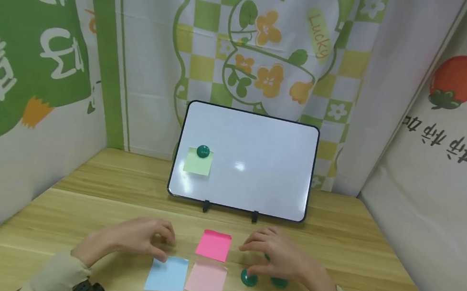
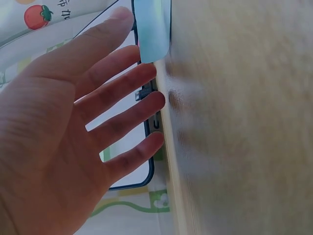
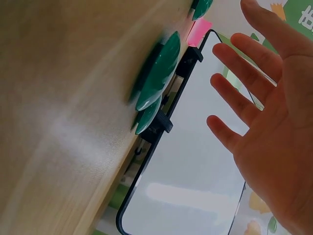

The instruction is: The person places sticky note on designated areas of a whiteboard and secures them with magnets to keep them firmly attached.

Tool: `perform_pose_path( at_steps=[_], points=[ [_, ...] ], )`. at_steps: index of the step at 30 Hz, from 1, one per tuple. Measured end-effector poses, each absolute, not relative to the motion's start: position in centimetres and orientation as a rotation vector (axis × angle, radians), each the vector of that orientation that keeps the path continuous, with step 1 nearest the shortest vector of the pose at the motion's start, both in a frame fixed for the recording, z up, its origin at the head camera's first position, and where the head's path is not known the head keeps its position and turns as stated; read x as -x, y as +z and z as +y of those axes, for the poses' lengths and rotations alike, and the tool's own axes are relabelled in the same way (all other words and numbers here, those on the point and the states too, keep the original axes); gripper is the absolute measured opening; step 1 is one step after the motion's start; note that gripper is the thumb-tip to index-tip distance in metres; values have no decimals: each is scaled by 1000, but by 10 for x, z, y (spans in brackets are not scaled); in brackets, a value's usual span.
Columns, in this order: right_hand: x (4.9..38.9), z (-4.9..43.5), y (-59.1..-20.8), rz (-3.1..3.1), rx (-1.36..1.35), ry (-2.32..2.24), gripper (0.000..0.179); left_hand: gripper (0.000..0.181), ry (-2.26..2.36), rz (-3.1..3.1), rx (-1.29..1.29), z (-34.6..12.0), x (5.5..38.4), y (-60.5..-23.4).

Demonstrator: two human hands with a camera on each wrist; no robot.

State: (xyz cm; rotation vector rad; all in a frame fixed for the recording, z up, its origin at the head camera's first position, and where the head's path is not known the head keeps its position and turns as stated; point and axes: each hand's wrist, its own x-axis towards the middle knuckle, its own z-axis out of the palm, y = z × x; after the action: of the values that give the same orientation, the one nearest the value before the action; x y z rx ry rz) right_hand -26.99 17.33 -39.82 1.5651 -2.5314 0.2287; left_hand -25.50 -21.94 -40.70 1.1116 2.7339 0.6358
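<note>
Head view, left hand: we see the left hand (image 1: pixel 141 236) loosely bent over the tabletop (image 1: pixel 103 183), thumb and fingers apart, gripping nothing; its thumb tip overlaps the top edge of the blue note (image 1: pixel 167 275), though we cannot tell whether it touches.
Head view, right hand: we see the right hand (image 1: pixel 279 254) well apart from the left, relaxed and holding nothing, over the green magnets (image 1: pixel 249 278), one of them mostly hidden by it.
Head view, pink notes: the bright pink note (image 1: pixel 213 245) lies between the hands, nearer the right fingertips; the pale pink note (image 1: pixel 206 280) lies just beside the blue one, on its right.
Head view, bearing: the blue note lies on our near side of the left hand and slightly rightward, so that hand is the nearer; being about square, it shows us no long axis.
Head view, whiteboard: the whiteboard (image 1: pixel 271 154) stands beyond both hands, a pale green note (image 1: pixel 196 165) under the board magnet (image 1: pixel 203 151) at its left.
Left wrist view, thumb and blue note: we find the fingers spread, with the note just off the thumb tip.
Right wrist view, fingers and magnets: we find the fingers apart and clear of the magnets on the tabletop.
</note>
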Motion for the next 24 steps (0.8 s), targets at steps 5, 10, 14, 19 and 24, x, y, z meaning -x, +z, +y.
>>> perform_pose_path(
  at_steps=[5,10,14,19,24],
  points=[
    [268,173,-396,-2576,-1586,211,46,31,639,2704,-1119,-220,254,-407],
    [268,174,-396,-2615,-1599,224,47,25,630,2696,-1121,-221,254,-407],
    [268,174,-397,-2626,-1618,226,48,17,614,2698,-1113,-221,255,-408],
    [268,175,-397,-2646,-1650,202,48,7,612,2696,-1110,-221,255,-408],
    [270,176,-398,-2645,-1693,182,50,9,623,2694,-1106,-221,254,-409]
  ],
)
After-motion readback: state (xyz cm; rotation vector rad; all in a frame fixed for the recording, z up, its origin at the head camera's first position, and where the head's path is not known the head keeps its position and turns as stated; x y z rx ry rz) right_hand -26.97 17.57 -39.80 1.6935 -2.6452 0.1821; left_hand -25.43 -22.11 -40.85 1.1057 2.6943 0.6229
